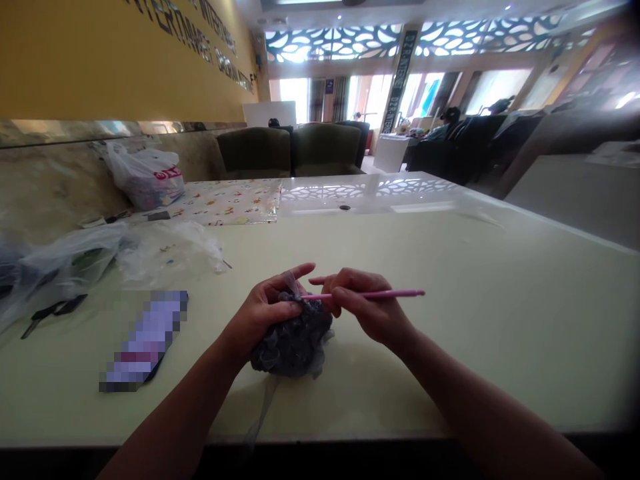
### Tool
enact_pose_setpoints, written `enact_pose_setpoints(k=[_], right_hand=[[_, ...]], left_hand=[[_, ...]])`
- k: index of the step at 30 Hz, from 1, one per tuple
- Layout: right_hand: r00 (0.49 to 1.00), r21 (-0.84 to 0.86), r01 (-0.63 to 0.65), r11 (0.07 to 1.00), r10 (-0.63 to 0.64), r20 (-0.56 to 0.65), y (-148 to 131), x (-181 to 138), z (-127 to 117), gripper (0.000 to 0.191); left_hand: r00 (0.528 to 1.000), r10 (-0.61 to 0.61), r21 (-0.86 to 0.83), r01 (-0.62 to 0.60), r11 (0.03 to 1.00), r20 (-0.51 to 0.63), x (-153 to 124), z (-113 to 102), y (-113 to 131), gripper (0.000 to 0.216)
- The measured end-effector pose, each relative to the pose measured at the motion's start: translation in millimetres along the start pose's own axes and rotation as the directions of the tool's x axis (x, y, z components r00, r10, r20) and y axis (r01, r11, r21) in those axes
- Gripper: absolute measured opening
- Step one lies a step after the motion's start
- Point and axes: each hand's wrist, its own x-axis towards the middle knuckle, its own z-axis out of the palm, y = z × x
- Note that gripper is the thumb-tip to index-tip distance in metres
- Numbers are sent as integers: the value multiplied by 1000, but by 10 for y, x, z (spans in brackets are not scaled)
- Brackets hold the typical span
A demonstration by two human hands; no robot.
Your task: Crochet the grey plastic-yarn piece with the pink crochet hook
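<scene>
In the head view my left hand (pixel 263 308) grips the upper left of a dark grey, ruffled crochet piece (pixel 293 347), its thumb pressed on the top edge and its index finger stretched out. A sheer grey ribbon (pixel 291 283) rises between those fingers, and a similar strip hangs from the piece over the table's front edge. My right hand (pixel 363 303) pinches a pink crochet hook (pixel 385 294), held nearly level. The hook's left end meets the top of the grey piece by my left thumb; its very tip is hidden there.
A blurred-out, phone-like object (pixel 145 340) lies left on the pale table (pixel 475 320). Beyond it are black-handled scissors (pixel 55 310), crumpled clear plastic (pixel 170 253) and a full white carrier bag (pixel 145 177). Dark armchairs (pixel 325 148) stand past the far edge. A person (pixel 445 123) sits farther back.
</scene>
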Motion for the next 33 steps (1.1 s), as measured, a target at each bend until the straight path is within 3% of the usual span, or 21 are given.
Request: enact_pose_setpoints(k=[5,12,20,27,33], right_hand=[[994,-200,56,978,-74,-84,-27,-48,93,21],[993,-77,21,997,-30,-118,-62,-7,-98,23],[1000,-188,24,982,-21,20,-135,6,-43,22],[1000,-293,21,956,-22,-2,-191,5,-24,27],[1000,-308,14,951,-15,-1,-195,1,-28,29]], left_hand=[[998,-46,28,45,999,46,-12,-1,-35,61],[992,-24,12,22,1000,122,20,-97,24,73],[996,-6,58,0,998,94,-1,-77,18,75],[998,33,163,-41,986,55,-68,-35,43,80],[997,32,132,-42,990,76,-89,-13,57,89]])
